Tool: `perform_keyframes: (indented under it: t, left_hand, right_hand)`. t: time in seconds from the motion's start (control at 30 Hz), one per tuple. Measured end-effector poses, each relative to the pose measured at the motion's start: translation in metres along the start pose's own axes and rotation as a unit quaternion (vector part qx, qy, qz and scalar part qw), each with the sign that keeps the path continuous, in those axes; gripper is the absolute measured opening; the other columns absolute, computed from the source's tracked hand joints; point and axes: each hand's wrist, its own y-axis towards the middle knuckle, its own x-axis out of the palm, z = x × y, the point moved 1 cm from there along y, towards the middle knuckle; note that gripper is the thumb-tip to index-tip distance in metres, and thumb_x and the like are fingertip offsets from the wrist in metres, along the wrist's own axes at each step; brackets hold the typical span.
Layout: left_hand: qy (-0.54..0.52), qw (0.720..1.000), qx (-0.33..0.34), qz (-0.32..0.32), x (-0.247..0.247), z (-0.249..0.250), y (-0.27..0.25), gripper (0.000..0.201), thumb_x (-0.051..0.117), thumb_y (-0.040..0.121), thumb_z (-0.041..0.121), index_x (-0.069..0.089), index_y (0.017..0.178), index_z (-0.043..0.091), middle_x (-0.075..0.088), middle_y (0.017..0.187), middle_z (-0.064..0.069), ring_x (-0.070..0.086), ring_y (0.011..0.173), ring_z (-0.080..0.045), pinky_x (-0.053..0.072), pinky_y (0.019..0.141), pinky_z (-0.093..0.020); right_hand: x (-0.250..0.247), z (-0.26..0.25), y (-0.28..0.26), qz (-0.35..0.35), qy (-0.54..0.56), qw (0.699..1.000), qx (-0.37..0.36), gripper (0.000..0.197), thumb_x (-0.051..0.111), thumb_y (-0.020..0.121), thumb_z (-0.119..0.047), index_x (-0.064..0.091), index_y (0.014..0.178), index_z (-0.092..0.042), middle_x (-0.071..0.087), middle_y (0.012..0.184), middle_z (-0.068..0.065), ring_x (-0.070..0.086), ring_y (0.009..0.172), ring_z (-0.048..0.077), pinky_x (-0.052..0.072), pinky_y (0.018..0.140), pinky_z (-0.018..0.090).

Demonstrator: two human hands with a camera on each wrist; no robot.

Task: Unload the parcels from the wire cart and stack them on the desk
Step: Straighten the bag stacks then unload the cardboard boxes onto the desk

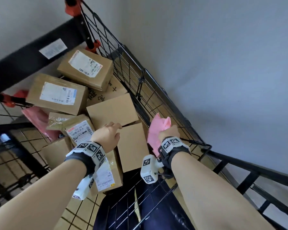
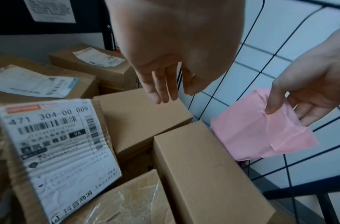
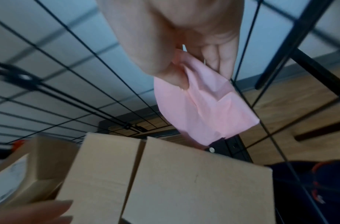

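Forearms fill the near edge of the head view, both reaching down into the wire cart (image 1: 140, 75), which stands against a pale wall. Right hand (image 1: 169, 132) pinches a pink poly mailer (image 1: 158, 130) by its crumpled upper edge, thumb against fingers, so the soft bag hangs limp beside the cart's right mesh wall; a soft packet has no firm face to clamp, so a bunched corner is probably the easiest hold. It appears lifted clear of the boxes, though its lower end is hidden behind the wrist.

Left hand (image 1: 109, 132) hovers with its grip spread and relaxed, fingers (image 2: 157, 91) straight and pointing down toward a plain box (image 1: 112, 110). They look just above its top, and I cannot tell whether they touch it. Just near of that lies a second plain box (image 1: 133, 146), long and narrow, running toward the person.

To the left, a labelled parcel (image 1: 80, 131) leans tilted, its barcode face upward, resting on neighbours. Farther off sit two more labelled boxes (image 1: 56, 93), piled loosely at angles, and another pink bag (image 1: 38, 120) is wedged at the far left.

No bench is visible in any view, so the stacking place lies out of sight. Most parcels remain in the cart, so the unloading seems far from done.
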Motion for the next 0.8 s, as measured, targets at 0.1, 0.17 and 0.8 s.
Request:
perform_keyframes:
  t: [0.1, 0.17, 0.8]
  left_hand:
    - [-0.026, 0.999, -0.034, -0.021, -0.019, 0.003, -0.017, 0.032, 0.041, 0.095, 0.023, 0.05, 0.125, 0.019, 0.06, 0.119, -0.004, 0.059, 0.105, -0.024, 0.049, 0.085, -0.032]
    - [-0.053, 0.997, -0.058, -0.023, -0.03, 0.002, -0.027, 0.028, 0.043, 0.094, 0.025, 0.053, 0.12, 0.019, 0.064, 0.115, -0.004, 0.061, 0.102, -0.024, 0.049, 0.082, -0.028]
    - [-0.573, 0.771, -0.233, 0.153, -0.055, -0.039, -0.098, 0.038, 0.063, 0.087, 0.031, 0.06, 0.109, 0.0, 0.066, 0.103, -0.012, 0.064, 0.086, -0.025, 0.055, 0.079, -0.036]
  right_hand:
    - [-0.015, -0.016, -0.028, 0.019, 0.029, 0.999, -0.042, 0.044, 0.053, 0.09, -0.014, 0.041, 0.131, -0.002, 0.05, 0.131, 0.017, 0.05, 0.118, 0.033, 0.042, 0.097, 0.039]
    - [-0.02, -0.025, -0.042, 0.015, 0.037, 0.998, -0.049, 0.041, 0.051, 0.091, -0.012, 0.041, 0.129, -0.005, 0.053, 0.128, 0.016, 0.054, 0.115, 0.033, 0.046, 0.094, 0.039]
    - [0.02, -0.104, -0.116, -0.376, 0.261, 0.875, -0.16, 0.049, 0.053, 0.086, 0.011, 0.044, 0.13, -0.009, 0.064, 0.106, 0.015, 0.065, 0.092, 0.03, 0.055, 0.076, 0.043]
